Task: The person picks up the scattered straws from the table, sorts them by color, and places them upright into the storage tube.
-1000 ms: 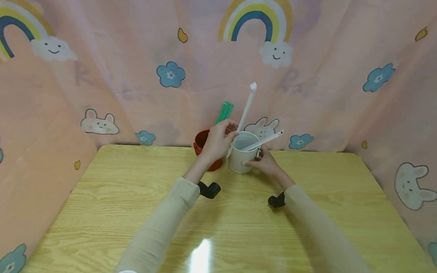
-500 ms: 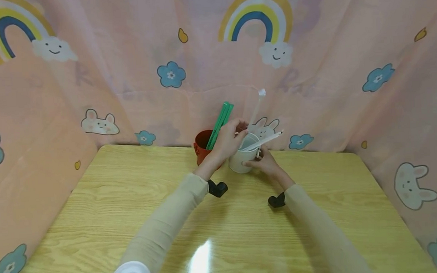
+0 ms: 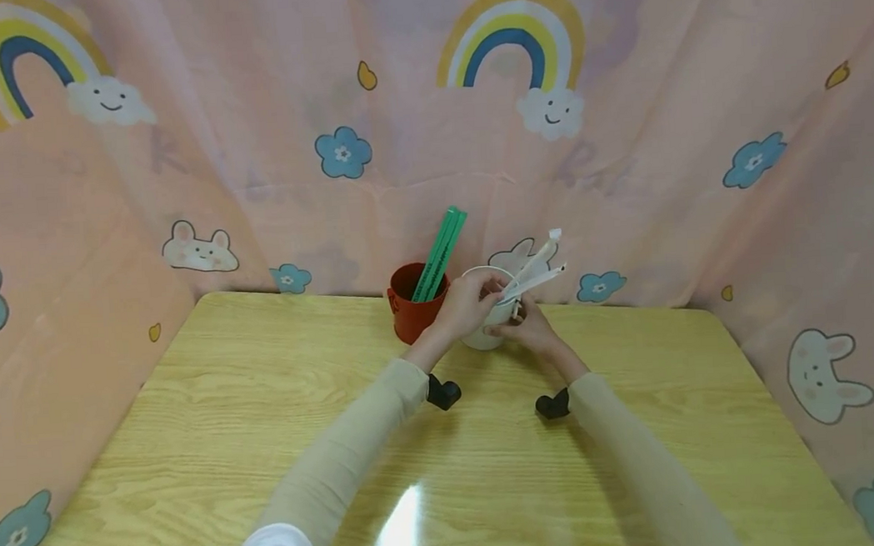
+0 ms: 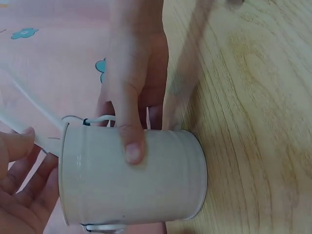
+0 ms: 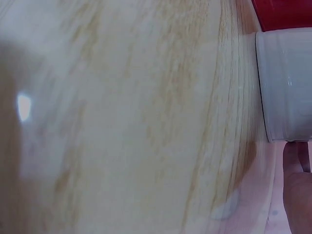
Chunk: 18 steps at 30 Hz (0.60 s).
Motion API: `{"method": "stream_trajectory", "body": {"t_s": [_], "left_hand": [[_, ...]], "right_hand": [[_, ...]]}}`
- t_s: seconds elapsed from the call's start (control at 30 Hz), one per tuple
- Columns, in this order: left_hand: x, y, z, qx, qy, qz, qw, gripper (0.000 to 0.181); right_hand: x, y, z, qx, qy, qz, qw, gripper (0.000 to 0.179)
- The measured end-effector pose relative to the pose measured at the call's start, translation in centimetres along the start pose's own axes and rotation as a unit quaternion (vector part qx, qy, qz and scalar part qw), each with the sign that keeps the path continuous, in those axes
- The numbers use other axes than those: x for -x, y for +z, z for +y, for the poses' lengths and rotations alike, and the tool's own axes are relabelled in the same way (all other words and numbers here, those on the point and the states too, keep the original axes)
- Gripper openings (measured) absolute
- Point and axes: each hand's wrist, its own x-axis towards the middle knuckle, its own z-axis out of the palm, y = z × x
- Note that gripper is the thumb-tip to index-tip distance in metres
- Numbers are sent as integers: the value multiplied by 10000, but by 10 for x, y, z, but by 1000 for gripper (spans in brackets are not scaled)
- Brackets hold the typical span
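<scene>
A small white metal bucket stands upright on the table, its rim partly hidden behind my left hand. That hand pinches a slim white stick with a flared, paper-like end, leaning over the rim to the right. Beside it a second white stick with a dark tip leans out of the bucket. My right hand grips the bucket's right side; in the left wrist view the right thumb presses on the bucket wall. In the right wrist view, fingers touch the bucket.
A red bucket stands close to the left of the white one, holding long green printed packets. A pink patterned curtain hangs behind the wooden table. Black wrist mounts sit under both wrists.
My left hand has moved right, away from the red bucket and across the white one. The stick it holds has tipped right and lower, towards the other stick. My right hand has stayed put.
</scene>
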Motion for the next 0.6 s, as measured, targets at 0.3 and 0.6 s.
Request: {"method": "stream_trajectory", "body": {"t_s": [0.3, 0.6], "left_hand": [[-2, 2, 12, -565, -410, 277, 9972, 23], [10, -11, 5, -461, -405, 369, 9974, 27]], "right_hand": [[2, 0, -4, -261, 447, -28, 9987, 82], [0, 2, -2, -266, 424, 45, 9987, 84]]}}
